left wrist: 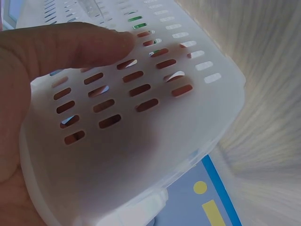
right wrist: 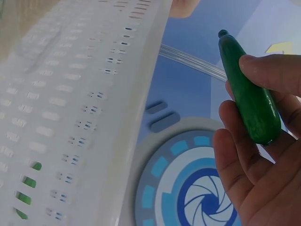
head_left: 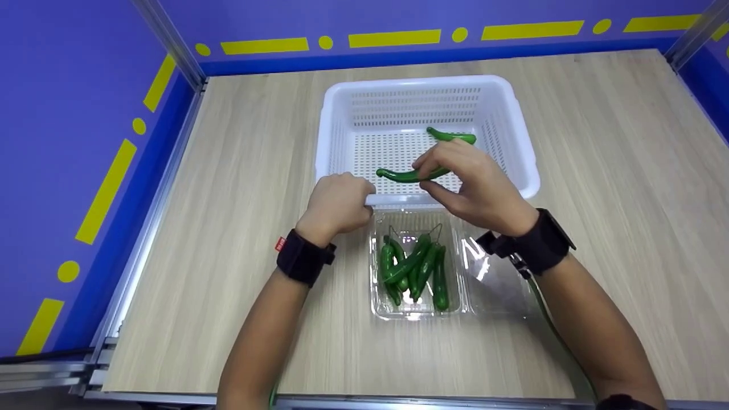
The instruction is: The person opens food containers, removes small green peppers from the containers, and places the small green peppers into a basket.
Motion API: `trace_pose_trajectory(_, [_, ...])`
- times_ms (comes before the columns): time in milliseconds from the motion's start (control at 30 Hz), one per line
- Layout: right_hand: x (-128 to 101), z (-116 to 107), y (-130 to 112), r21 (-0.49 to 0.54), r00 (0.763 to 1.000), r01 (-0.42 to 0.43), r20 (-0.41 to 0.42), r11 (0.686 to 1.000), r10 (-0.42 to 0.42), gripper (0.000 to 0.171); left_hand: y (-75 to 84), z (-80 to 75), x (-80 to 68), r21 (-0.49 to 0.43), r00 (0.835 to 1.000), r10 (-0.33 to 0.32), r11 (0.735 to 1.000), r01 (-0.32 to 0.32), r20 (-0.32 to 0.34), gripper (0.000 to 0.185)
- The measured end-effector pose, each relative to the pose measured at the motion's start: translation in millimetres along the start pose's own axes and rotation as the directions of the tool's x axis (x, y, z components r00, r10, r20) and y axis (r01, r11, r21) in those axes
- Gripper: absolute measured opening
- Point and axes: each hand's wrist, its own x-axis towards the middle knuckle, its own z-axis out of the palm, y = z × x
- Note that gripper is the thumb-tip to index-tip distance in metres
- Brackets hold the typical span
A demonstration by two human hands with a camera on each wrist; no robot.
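Nearest the camera was the wooden table (head_left: 228,319), with the person's two bare arms reaching out over it. A black band sat on each wrist. Between the arms lay a clear plastic box (head_left: 418,310) on the table. It was open, and its clear lid (head_left: 495,273) lay flat to the right, partly under the right arm. Inside the box was a bunch of green peppers (head_left: 416,270), all lying close and touching each other. Just past the box was the near edge of a white basket (head_left: 342,102) full of little holes. The left hand (head_left: 336,205) held that near edge, close to the left corner. Its fingers were curled over the rim, and in the left wrist view the thumb (left wrist: 89,44) was pressed flat on the outside wall of the basket. The right hand (head_left: 475,185) was a bit farther on, over the near part of the basket. Its thumb and fingers pinched one green pepper (head_left: 407,175). The pepper stuck out to the left of the hand and hung in the air above the basket floor, not touching it. In the right wrist view the fingertips (right wrist: 270,70) were wrapped round the fat part of the pepper. Farther in, another pepper (head_left: 453,135) lay on the basket floor near the right wall. Behind the basket the table went on to a blue wall (head_left: 85,85) with yellow dashes and dots.
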Motion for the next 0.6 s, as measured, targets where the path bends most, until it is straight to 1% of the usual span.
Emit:
trace_pose_trajectory(300, [-0.6, -1.2, 2.4, -0.014, 1.000, -0.021, -0.012, 1.000, 0.021, 0.018, 0.0, 0.7, 0.6, 0.002, 1.000, -0.006, 1.000, 0.006, 0.008, 0.006])
trace_pose_trajectory(600, [-1.4, -5.1, 6.0, -0.008, 0.997, -0.066, -0.030, 0.998, 0.065, 0.018, 1.0, -0.8, 1.4, 0.008, 1.000, -0.010, 1.000, 0.010, 0.019, 0.006])
